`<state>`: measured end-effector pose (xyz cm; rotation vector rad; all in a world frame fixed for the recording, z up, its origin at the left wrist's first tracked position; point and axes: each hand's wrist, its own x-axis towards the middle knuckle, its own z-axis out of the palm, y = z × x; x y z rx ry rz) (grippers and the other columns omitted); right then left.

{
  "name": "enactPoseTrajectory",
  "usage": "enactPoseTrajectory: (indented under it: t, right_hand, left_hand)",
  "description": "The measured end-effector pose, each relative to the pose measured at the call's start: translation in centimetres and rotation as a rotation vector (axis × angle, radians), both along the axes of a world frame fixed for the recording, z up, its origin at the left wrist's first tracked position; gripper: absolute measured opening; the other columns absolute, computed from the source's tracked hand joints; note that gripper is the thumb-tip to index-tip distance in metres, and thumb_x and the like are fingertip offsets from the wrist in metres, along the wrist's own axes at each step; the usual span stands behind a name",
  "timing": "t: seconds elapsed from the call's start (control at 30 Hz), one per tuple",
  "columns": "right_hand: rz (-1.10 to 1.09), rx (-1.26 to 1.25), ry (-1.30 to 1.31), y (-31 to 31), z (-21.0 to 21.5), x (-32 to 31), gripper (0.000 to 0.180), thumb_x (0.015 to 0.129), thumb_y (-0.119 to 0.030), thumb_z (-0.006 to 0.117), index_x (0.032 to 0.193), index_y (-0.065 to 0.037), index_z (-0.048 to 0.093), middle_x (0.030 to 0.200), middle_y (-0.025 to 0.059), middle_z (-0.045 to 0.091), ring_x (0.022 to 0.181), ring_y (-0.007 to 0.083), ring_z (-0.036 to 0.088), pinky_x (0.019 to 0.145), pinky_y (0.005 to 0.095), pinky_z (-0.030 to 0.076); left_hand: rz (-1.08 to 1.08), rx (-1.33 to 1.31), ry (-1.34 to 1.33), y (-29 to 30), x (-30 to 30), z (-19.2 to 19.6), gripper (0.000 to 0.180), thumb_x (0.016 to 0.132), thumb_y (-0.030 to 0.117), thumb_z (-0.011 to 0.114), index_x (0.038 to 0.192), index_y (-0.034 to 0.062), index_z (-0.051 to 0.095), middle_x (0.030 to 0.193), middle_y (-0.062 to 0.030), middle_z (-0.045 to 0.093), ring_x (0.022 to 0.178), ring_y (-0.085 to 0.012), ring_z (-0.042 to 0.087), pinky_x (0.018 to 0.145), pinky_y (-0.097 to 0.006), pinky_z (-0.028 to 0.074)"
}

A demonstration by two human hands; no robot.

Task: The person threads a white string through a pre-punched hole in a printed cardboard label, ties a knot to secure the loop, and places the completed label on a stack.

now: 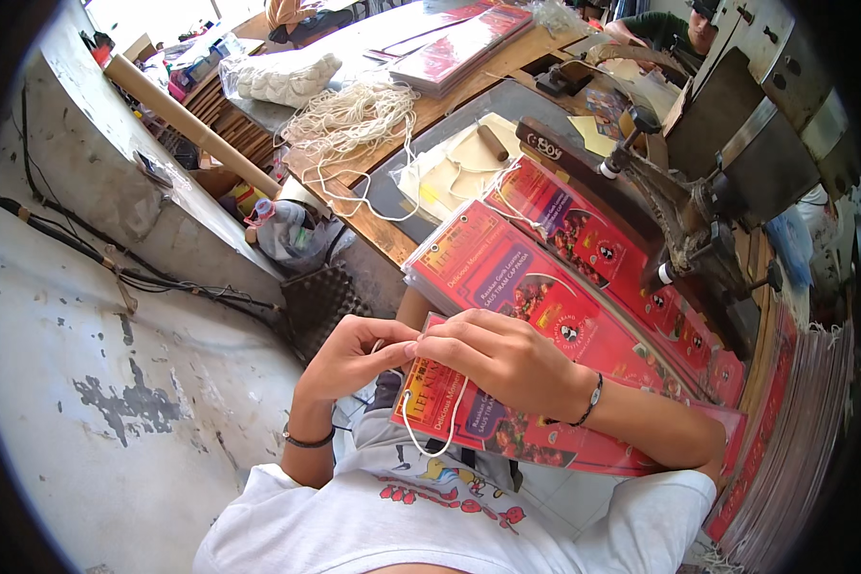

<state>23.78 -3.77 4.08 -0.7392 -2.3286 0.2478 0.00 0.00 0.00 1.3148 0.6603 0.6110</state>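
Observation:
A long red printed sheet with a glossy clear cover (pixel 545 442) lies across my lap, its short end toward my left. White cord (pixel 434 452) runs through an eyelet at its lower left corner and hangs in a loop. My left hand (pixel 359 356) is closed, pinching the cord near the sheet's upper left corner. Over that corner bends my right hand (pixel 512 362), its fingertips meeting the left ones; its thumb is mostly hidden, and its forearm rests along the sheet. Just beyond, a stack of similar red sheets (pixel 483 256) lies on the workbench.
Loose white cord (pixel 354 120) is heaped on the wooden table (pixel 368 234). A metal machine (pixel 689 206) stands at the bench's right. More sheets (pixel 784 450) are stacked at my far right. A peeling wall (pixel 115 335) runs along the left. Another person (pixel 674 33) sits at the back right.

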Motion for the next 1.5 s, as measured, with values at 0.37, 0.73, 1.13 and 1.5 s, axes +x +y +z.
enactPoseTrajectory:
  t: [0.37, 0.73, 1.13, 1.5]
  right_hand:
    - [-0.005, -0.013, 0.033, 0.2, 0.0, 0.1, 0.033, 0.083, -0.007, 0.065, 0.116, -0.005, 0.061, 0.101, 0.0084, 0.067, 0.097, 0.0253, 0.067, 0.086, 0.0351, 0.057]
    - [-0.004, -0.073, 0.115, 0.4, -0.1, -0.1, 0.025, 0.083, -0.003, 0.073, 0.107, -0.005, 0.064, 0.096, 0.0075, 0.069, 0.092, 0.0256, 0.069, 0.08, 0.0355, 0.059]
    - [0.003, -0.141, 0.097, 0.5, -0.2, 0.1, 0.038, 0.077, 0.0, 0.07, 0.114, -0.005, 0.061, 0.098, 0.0099, 0.069, 0.097, 0.029, 0.068, 0.084, 0.0387, 0.057]
    - [-0.013, -0.153, 0.055, 0.7, -0.2, 0.0, 0.034, 0.079, -0.002, 0.071, 0.111, -0.005, 0.062, 0.098, 0.01, 0.069, 0.096, 0.0284, 0.068, 0.085, 0.0377, 0.057]
  left_hand:
    - [0.035, 0.028, 0.046, -0.1, 0.1, 0.4, 0.022, 0.097, 0.01, 0.067, 0.108, -0.0086, 0.071, 0.09, -0.0054, 0.071, 0.082, -0.0069, 0.064, 0.071, -0.021, 0.053]
    - [0.061, 0.002, -0.018, -0.2, 0.5, 0.5, 0.021, 0.096, 0.01, 0.068, 0.106, -0.008, 0.072, 0.089, -0.0032, 0.071, 0.083, -0.005, 0.062, 0.071, -0.02, 0.052]
    - [0.066, -0.044, -0.094, -0.5, 0.9, -0.9, 0.023, 0.098, 0.013, 0.066, 0.107, -0.007, 0.072, 0.093, -0.0029, 0.071, 0.087, -0.0053, 0.062, 0.074, -0.021, 0.051]
    - [-0.022, -0.173, -0.227, -0.3, 0.6, -2.1, 0.026, 0.098, 0.006, 0.064, 0.12, -0.0075, 0.066, 0.107, -0.0068, 0.07, 0.096, -0.0084, 0.064, 0.084, -0.022, 0.054]
